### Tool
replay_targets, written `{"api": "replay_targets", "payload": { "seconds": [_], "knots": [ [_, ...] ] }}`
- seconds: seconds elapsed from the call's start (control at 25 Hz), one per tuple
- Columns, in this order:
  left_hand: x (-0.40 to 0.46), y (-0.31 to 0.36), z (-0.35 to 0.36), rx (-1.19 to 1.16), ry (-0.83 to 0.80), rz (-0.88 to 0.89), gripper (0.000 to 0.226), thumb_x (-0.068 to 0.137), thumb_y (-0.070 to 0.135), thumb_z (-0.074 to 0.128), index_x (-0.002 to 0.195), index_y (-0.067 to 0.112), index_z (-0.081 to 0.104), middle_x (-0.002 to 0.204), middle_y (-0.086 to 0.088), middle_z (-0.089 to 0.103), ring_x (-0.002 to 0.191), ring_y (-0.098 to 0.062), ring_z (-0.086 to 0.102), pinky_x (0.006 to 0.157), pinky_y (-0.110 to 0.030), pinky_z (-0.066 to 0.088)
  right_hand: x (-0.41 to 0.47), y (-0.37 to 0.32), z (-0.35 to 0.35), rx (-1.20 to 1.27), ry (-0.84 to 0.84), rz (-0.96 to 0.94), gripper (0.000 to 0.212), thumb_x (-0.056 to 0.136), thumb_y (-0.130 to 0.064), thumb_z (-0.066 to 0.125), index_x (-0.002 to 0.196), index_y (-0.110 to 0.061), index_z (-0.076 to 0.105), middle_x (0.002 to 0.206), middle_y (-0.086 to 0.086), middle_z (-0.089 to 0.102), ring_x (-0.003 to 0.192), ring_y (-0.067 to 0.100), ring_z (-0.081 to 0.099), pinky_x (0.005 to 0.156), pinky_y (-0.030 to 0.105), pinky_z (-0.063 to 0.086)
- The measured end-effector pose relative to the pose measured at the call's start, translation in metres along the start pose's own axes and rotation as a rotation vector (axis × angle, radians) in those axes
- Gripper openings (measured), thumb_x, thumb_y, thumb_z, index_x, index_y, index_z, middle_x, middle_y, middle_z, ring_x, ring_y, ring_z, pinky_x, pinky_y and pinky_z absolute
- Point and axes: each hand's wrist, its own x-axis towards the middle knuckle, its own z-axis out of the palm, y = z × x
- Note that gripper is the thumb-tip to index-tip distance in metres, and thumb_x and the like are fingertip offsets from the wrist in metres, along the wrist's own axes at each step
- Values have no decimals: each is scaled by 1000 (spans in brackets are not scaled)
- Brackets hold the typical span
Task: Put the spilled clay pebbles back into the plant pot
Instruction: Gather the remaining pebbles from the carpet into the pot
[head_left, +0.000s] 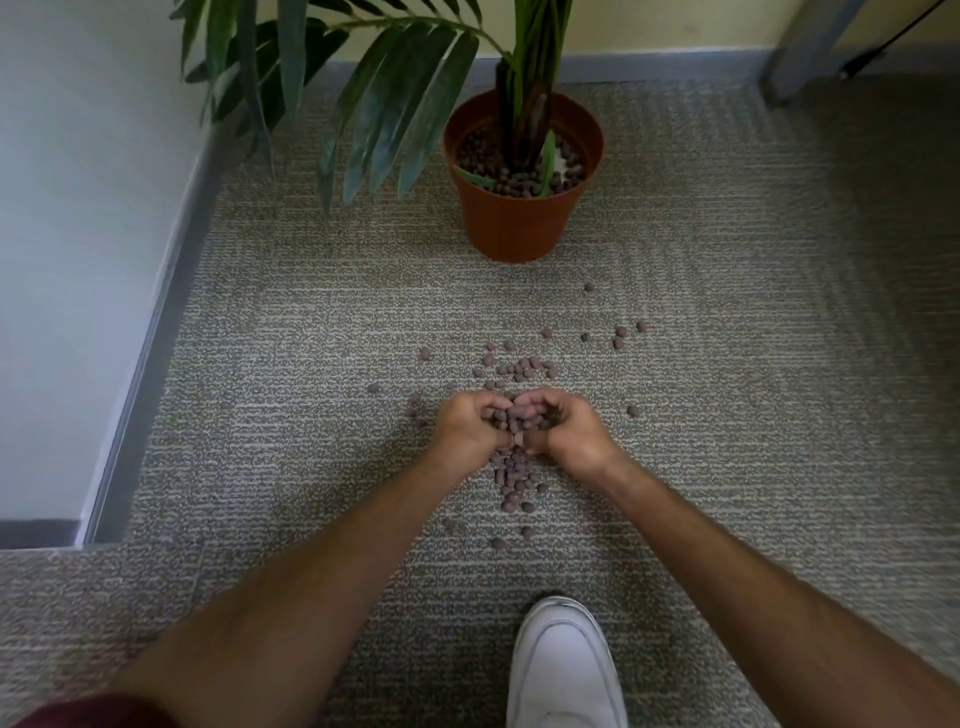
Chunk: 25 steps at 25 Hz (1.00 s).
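Brown clay pebbles (519, 370) lie scattered on the grey carpet in the middle of the head view. My left hand (467, 434) and my right hand (569, 436) are cupped side by side low over the carpet, fingers curled round a heap of pebbles (522, 418) between them. More pebbles (511, 480) lie on the carpet just below the hands. The orange plant pot (514, 228) stands upright beyond the spill, partly filled with pebbles around a green palm stem.
A white wall with a grey skirting (150, 364) runs along the left. Palm fronds (384, 104) hang over the carpet left of the pot. A white shoe (563, 670) is at the bottom centre. A grey post (810, 47) stands at top right.
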Motion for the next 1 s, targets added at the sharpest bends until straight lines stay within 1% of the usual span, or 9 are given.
{"api": "replay_targets", "payload": {
  "seconds": [0.12,0.2,0.32,0.4,0.56,0.72,0.84,0.92,1.0],
  "knots": [
    [-4,0,-4,-131,-29,-14,38,68,-14,71,96,12,69,98,-6,71,93,-19,69,72,-24,58,-4,-4,-1,150,-23,24,47,73,26,55,102,-10,66,99,5,71,94,20,68,79,34,58],
    [-4,0,-7,-147,-49,-18,39,67,-11,73,95,14,70,100,-4,72,95,-19,68,81,-29,57,-3,-5,-3,250,-44,92,51,74,28,48,103,-10,67,105,7,70,99,20,67,86,37,57],
    [-4,2,-11,-192,-108,-78,41,67,-12,73,96,17,70,108,-5,70,101,-21,66,88,-36,55,-1,-8,-7,351,-70,175,54,73,28,43,108,-5,66,117,14,67,110,28,62,95,45,53],
    [-6,4,-12,-272,-145,-140,43,68,-16,70,99,13,68,109,-9,69,101,-23,67,89,-38,55,0,-9,-9,400,-76,188,48,77,25,43,108,-4,66,112,16,68,102,28,66,89,42,56],
    [-12,10,-12,-347,-140,-253,44,71,-21,63,101,10,64,110,-12,67,98,-23,67,82,-30,57,-2,-11,-6,476,-117,199,32,89,11,45,107,-4,66,95,15,72,75,22,69,66,29,61],
    [-9,8,-11,-514,-195,-296,46,73,-23,59,112,0,60,115,-18,65,103,-28,66,93,-38,53,-1,-15,-5,547,-114,219,28,94,-2,41,109,-2,64,93,17,68,75,23,65,63,27,60],
    [-9,11,-12,-587,-173,-293,44,74,-24,57,112,-2,61,111,-19,66,98,-27,68,85,-33,57,1,-17,-9,584,-79,254,35,99,-19,34,106,-1,64,90,15,66,75,23,63,62,28,58],
    [-8,14,-14,-639,-168,-292,41,76,-24,54,110,-2,61,108,-19,66,92,-25,68,75,-28,59,3,-16,-13,602,-53,286,46,102,-29,28,107,-1,63,87,14,67,76,23,63,67,31,56],
    [-6,17,-17,-684,-170,-309,39,78,-23,51,109,-2,61,108,-20,64,90,-25,67,71,-27,60,6,-15,-16,645,-18,321,50,102,-33,26,106,0,63,89,15,68,78,25,64,72,35,56]
  ]
}}
